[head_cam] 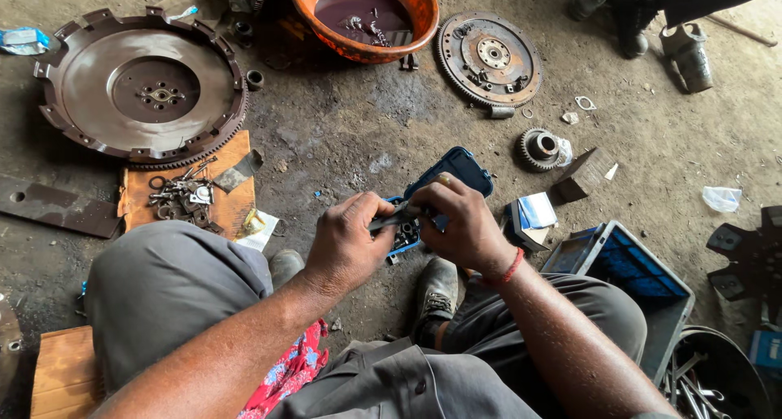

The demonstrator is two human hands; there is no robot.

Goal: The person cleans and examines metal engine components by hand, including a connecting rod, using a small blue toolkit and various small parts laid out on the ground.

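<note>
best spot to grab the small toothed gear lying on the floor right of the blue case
Grip the small toothed gear by its raised centre hub, coming straight down from above. It lies flat on the floor with the hub up, so the toothed rim sits low and offers a poorer hold.

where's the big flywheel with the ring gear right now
In the head view the big flywheel lies flat on the floor at upper left, just above the cardboard sheet with small metal parts, left of the orange basin.

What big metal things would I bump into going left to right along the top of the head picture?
Big toothed flywheel → orange basin of dark liquid → smaller geared disc → metal can.
</note>
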